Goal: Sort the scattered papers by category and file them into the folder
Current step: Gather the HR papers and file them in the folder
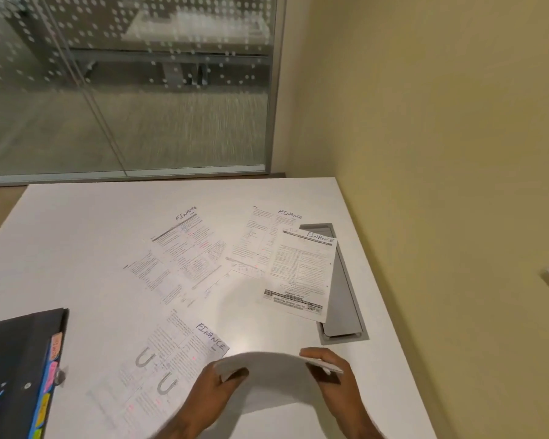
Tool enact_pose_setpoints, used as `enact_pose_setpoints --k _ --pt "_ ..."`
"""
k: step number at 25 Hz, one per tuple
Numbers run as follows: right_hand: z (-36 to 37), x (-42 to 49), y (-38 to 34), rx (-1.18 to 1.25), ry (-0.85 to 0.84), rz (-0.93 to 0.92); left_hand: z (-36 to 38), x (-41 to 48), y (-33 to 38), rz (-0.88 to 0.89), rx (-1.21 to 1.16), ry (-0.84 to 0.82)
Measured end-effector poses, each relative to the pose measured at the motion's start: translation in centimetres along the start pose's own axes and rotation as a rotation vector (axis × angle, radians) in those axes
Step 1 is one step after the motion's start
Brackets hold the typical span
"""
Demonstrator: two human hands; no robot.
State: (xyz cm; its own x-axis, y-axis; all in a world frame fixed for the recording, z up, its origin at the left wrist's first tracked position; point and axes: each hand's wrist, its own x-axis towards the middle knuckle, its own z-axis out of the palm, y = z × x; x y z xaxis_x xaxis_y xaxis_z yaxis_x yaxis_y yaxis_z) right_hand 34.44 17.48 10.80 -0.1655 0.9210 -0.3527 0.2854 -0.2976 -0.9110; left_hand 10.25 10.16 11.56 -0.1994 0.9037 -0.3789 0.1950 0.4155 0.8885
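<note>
Both hands hold a small bowed stack of papers (273, 372) above the table's near edge; my left hand (217, 389) grips its left end and my right hand (333, 378) its right end. Several printed sheets marked "FINANCE" lie scattered on the white table (76, 236): one (159, 362) just left of my left hand, an overlapping pair (184, 258) in the middle, and more (298, 270) at the right. A dark folder (16, 372) with coloured tabs (46, 384) lies at the lower left.
A grey cable-tray lid (343, 305) is set into the table under the right-hand sheets. A yellow wall (441, 153) runs along the table's right side. A glass partition (124, 90) stands beyond the far edge.
</note>
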Motion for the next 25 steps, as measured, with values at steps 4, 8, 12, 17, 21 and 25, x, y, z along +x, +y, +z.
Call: enact_pose_setpoints --k 4,8,12,17,21,25 --pt "0.3 0.4 -0.2 0.028 0.021 0.056 0.0 0.0 -0.8 0.009 0.036 0.016" --pt "1.0 0.7 -1.4 0.084 0.030 -0.033 -1.0 0.3 0.0 0.088 0.046 0.047" --pt "1.7 1.6 -1.9 0.082 -0.024 -0.081 -2.2 0.5 -0.1 0.114 0.026 0.038" --pt "2.2 2.2 -1.1 0.008 -0.052 -0.135 -3.0 0.0 -2.7 0.148 0.158 0.075" --pt "3.1 1.8 -2.2 -0.088 -0.144 -0.133 -3.4 -0.3 -2.8 0.177 0.093 0.157" --pt "3.9 3.9 -4.2 -0.064 -0.066 -0.098 -5.2 -0.3 -1.4 -0.014 -0.024 0.264"
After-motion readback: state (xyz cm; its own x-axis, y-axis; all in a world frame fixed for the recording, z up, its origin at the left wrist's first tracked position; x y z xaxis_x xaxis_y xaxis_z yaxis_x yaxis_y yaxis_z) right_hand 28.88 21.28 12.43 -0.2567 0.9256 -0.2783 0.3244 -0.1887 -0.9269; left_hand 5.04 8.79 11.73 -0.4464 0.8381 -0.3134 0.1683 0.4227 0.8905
